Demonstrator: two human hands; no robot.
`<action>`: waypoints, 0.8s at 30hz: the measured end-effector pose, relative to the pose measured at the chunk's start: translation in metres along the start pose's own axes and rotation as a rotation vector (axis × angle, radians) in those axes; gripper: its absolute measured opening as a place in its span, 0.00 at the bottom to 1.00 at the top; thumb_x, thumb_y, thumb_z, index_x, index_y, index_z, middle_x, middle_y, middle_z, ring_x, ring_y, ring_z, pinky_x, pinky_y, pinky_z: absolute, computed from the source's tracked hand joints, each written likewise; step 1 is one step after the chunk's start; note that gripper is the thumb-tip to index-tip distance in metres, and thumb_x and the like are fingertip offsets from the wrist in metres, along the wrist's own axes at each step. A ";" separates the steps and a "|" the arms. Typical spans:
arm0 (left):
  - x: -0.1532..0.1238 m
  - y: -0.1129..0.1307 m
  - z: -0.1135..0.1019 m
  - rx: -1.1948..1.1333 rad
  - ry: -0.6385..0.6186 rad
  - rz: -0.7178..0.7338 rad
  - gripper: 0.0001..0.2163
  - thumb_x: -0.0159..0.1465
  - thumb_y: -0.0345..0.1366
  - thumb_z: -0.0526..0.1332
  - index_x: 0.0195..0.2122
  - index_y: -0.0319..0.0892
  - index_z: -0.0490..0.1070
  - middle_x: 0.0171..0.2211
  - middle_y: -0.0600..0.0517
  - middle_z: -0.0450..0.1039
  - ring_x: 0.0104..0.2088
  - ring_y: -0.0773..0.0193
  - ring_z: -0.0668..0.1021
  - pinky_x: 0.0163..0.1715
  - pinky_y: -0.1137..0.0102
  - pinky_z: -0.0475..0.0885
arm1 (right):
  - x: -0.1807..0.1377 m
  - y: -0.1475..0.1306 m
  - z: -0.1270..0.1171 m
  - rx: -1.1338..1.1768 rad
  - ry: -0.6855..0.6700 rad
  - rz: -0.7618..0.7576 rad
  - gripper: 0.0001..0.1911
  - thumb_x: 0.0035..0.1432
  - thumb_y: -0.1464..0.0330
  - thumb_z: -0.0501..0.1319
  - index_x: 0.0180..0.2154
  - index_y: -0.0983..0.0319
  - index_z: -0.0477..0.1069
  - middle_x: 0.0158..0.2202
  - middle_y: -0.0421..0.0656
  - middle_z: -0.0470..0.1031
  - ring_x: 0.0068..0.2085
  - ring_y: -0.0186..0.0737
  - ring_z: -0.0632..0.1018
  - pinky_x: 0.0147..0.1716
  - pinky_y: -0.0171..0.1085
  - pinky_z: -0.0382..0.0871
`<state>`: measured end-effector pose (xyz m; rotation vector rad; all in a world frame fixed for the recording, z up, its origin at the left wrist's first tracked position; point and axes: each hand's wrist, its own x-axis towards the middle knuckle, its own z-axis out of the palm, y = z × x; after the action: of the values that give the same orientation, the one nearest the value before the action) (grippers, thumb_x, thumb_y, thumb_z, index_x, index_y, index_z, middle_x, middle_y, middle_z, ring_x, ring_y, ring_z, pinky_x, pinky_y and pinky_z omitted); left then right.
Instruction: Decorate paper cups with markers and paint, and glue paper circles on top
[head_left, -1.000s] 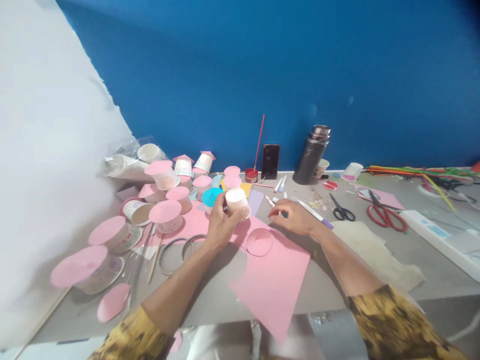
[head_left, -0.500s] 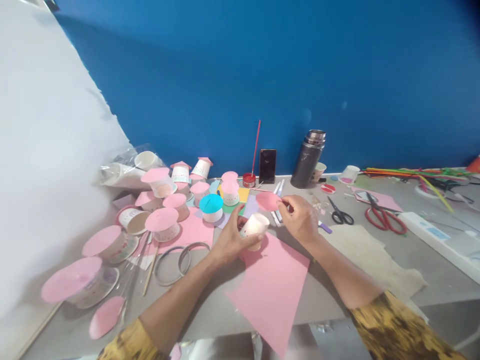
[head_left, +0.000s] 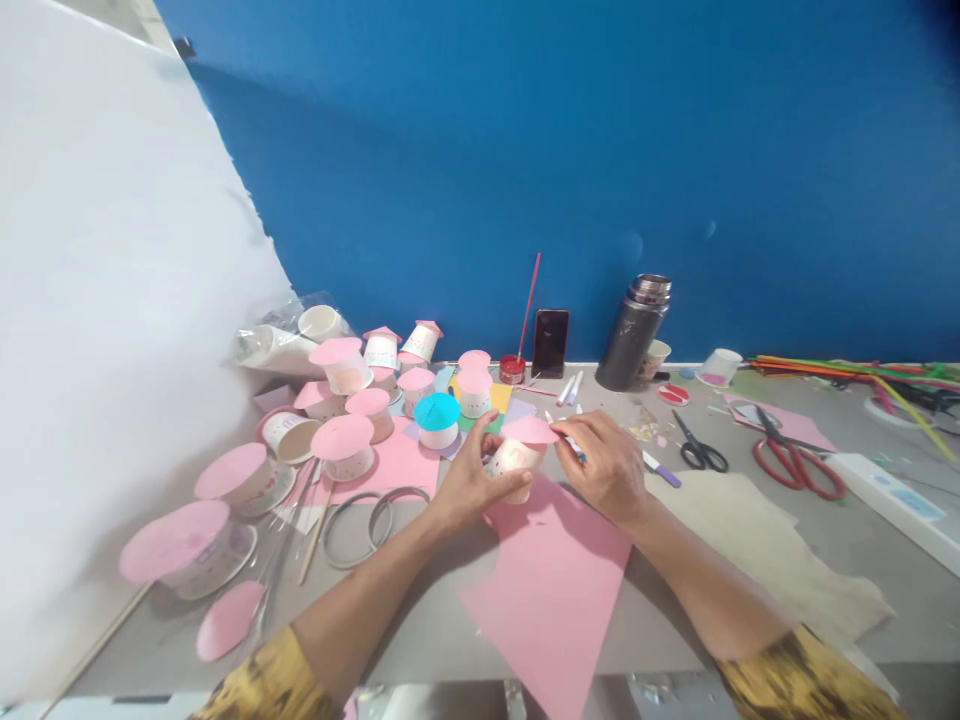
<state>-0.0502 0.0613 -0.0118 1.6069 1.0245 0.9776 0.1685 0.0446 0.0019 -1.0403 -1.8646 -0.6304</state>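
Note:
My left hand is wrapped round a small white paper cup from its left side, thumb across the front. Over the cup's top lies a pink paper disc. My right hand pinches the disc's right edge between thumb and fingers. Below both hands, a pink paper sheet with a cut edge hangs over the table's front. Just left of the cup stands another paper cup with a blue disc on top.
Several cups with pink discs crowd the left. Two grey rings lie near my left forearm. Toward the back are a phone and a dark flask. Black scissors and red-handled scissors lie at right, beside a white power strip.
My right hand has brought the pink disc leftward and down onto the top of the cup. The camera view has shifted slightly, so the table's things appear further right.

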 end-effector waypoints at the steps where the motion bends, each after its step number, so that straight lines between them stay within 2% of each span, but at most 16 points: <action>1: -0.001 0.002 0.000 0.014 -0.019 -0.007 0.48 0.54 0.44 0.74 0.72 0.44 0.52 0.51 0.45 0.73 0.52 0.49 0.76 0.54 0.56 0.69 | 0.000 0.001 0.001 -0.011 0.008 0.021 0.07 0.64 0.77 0.63 0.40 0.59 0.76 0.33 0.43 0.81 0.37 0.43 0.80 0.37 0.39 0.70; 5: -0.005 0.006 0.002 -0.041 -0.073 -0.029 0.50 0.53 0.44 0.74 0.73 0.43 0.49 0.51 0.44 0.73 0.52 0.50 0.75 0.53 0.56 0.69 | -0.001 0.002 0.002 -0.048 0.016 0.087 0.08 0.63 0.77 0.62 0.36 0.59 0.75 0.31 0.42 0.81 0.34 0.42 0.79 0.35 0.39 0.68; 9: -0.004 0.005 0.002 -0.070 -0.033 -0.017 0.47 0.55 0.44 0.73 0.72 0.45 0.52 0.52 0.44 0.72 0.52 0.51 0.75 0.53 0.58 0.69 | -0.002 0.000 0.001 -0.001 -0.017 0.053 0.08 0.62 0.78 0.62 0.36 0.59 0.75 0.30 0.41 0.79 0.33 0.42 0.79 0.33 0.39 0.68; 12: -0.002 0.006 0.001 -0.020 0.011 0.008 0.40 0.55 0.43 0.72 0.68 0.45 0.60 0.51 0.46 0.74 0.52 0.51 0.75 0.53 0.59 0.70 | -0.003 -0.002 0.002 0.045 -0.024 0.015 0.07 0.64 0.77 0.62 0.38 0.59 0.75 0.32 0.43 0.80 0.35 0.42 0.80 0.34 0.38 0.69; 15: -0.001 0.009 0.000 -0.001 -0.006 0.097 0.29 0.58 0.43 0.70 0.60 0.46 0.70 0.52 0.47 0.76 0.51 0.51 0.76 0.53 0.60 0.70 | -0.004 -0.002 0.000 0.074 -0.062 -0.008 0.07 0.64 0.76 0.62 0.40 0.59 0.75 0.34 0.44 0.81 0.37 0.43 0.80 0.36 0.39 0.70; 18: -0.001 0.008 -0.002 0.030 -0.013 0.143 0.24 0.59 0.41 0.69 0.57 0.46 0.73 0.53 0.47 0.77 0.52 0.50 0.77 0.53 0.60 0.71 | -0.002 0.001 -0.004 0.126 -0.131 -0.006 0.10 0.62 0.77 0.60 0.41 0.59 0.76 0.35 0.44 0.81 0.39 0.45 0.80 0.37 0.41 0.72; 21: -0.002 0.004 -0.002 0.111 0.007 0.155 0.28 0.58 0.40 0.70 0.60 0.47 0.71 0.59 0.46 0.74 0.57 0.48 0.76 0.56 0.58 0.70 | 0.001 0.004 -0.009 0.230 -0.122 0.111 0.10 0.63 0.75 0.58 0.42 0.59 0.76 0.35 0.45 0.81 0.37 0.45 0.79 0.38 0.42 0.73; 24: -0.004 0.002 -0.001 0.186 -0.031 0.202 0.30 0.58 0.39 0.71 0.62 0.47 0.71 0.60 0.45 0.74 0.58 0.47 0.75 0.58 0.57 0.70 | 0.004 0.005 -0.011 0.437 -0.169 0.307 0.12 0.67 0.70 0.57 0.47 0.59 0.76 0.43 0.46 0.82 0.41 0.44 0.81 0.40 0.42 0.76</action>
<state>-0.0522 0.0572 -0.0106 1.9028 0.9686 1.0113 0.1765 0.0406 0.0101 -1.0751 -1.8216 0.0486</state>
